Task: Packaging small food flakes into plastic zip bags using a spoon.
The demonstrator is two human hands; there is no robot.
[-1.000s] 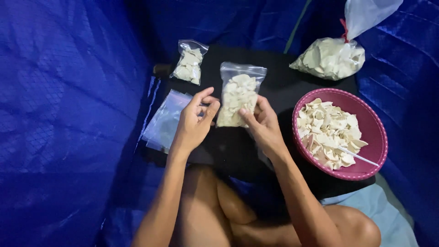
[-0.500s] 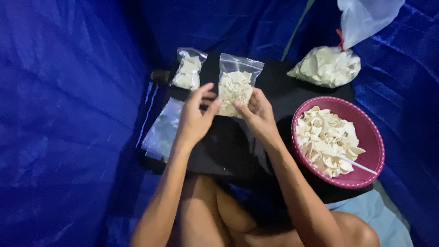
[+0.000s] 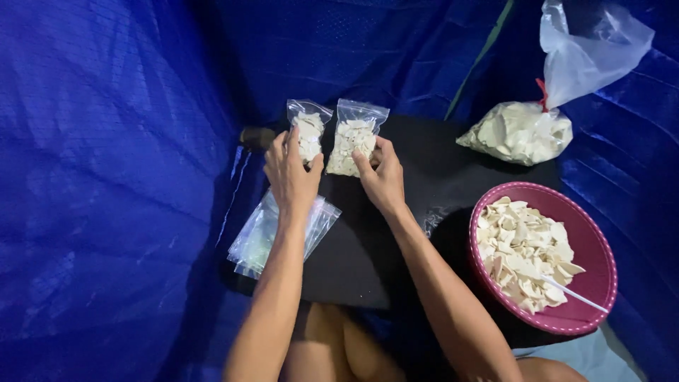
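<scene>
The left hand (image 3: 291, 177) rests open-fingered on one filled bag (image 3: 308, 134); the right hand (image 3: 382, 178) pinches the neighbouring bag (image 3: 353, 140) on the black table (image 3: 424, 170).

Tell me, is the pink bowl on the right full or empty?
Nearly full. The pink bowl holds a heap of pale flat pieces that covers most of its inside, with a thin white stick lying across them.

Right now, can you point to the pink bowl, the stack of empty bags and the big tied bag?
pink bowl (image 3: 598, 244), head view, bare inner wall.
stack of empty bags (image 3: 258, 240), head view, middle of top bag.
big tied bag (image 3: 520, 131), head view, filled lower part.
</scene>
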